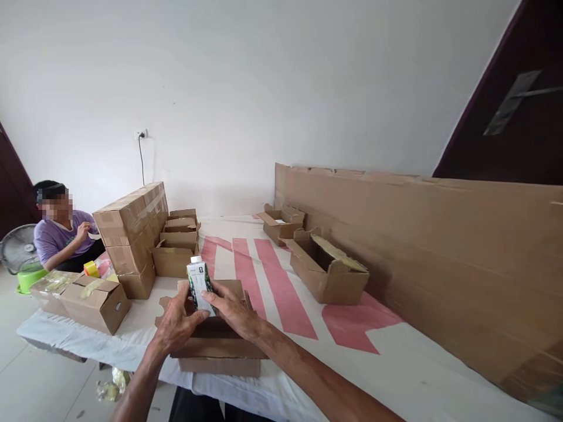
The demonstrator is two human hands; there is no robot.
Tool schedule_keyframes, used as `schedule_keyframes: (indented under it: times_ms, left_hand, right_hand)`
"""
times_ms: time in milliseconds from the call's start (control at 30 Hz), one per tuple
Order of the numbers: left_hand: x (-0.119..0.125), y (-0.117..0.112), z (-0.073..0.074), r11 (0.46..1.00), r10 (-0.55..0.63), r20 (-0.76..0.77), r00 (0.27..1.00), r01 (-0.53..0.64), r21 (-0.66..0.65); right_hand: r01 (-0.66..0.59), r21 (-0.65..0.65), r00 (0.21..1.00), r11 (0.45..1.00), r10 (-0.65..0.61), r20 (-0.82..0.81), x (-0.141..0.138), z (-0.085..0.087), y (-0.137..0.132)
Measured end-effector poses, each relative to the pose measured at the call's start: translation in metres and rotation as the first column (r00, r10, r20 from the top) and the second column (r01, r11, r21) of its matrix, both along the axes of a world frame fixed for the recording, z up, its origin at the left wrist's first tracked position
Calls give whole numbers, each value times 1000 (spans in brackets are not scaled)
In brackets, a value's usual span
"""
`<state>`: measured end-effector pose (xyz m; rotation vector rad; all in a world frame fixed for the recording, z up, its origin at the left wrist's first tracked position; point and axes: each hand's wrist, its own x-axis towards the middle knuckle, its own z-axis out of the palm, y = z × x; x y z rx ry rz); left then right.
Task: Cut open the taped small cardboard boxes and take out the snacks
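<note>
A white and green drink carton (201, 287) with a white cap is held nearly upright between my two hands. My left hand (181, 319) grips its left side, the thumb across the lower front. On the right side, my right hand (231, 308) closes round it with the thumb on the front face. Both hands are above an open cardboard box (220, 366) at the table's front edge. My hands and the carton hide most of that box's inside.
Taped boxes (127, 220) are stacked at the left, with smaller open boxes (176, 258) beside them. Two open boxes, the nearer one large (323, 278), stand by a tall cardboard sheet (417, 246). A person in purple (73, 234) sits at far left, near yellow tape (91, 269).
</note>
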<state>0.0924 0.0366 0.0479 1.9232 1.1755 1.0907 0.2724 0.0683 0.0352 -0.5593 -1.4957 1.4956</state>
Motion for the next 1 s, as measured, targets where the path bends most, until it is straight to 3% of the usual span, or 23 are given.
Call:
schedule_keyframes:
  times_ms: [133,300,533,833,1000]
  left_hand:
    - [-9,25,-10,1000,4,72,997,-6,18]
    - [-15,52,-7,998,-48,178,983,53,-23]
    - [-18,67,-13,967,-115,223,968,161,-196]
    - [-20,66,-39,970,-78,349,934,152,-190]
    - [-18,67,-45,974,-84,388,918,157,-162]
  right_hand:
    - [108,156,983,982,-129,130,1,7,14]
    - [203,278,968,939,-235,87,-7,6,36]
    - [253,175,958,951,-272,91,-18,-11,48]
    - [299,134,946,945,-312,89,-27,-20,43]
    - [319,103,939,942,-329,100,-29,-25,43]
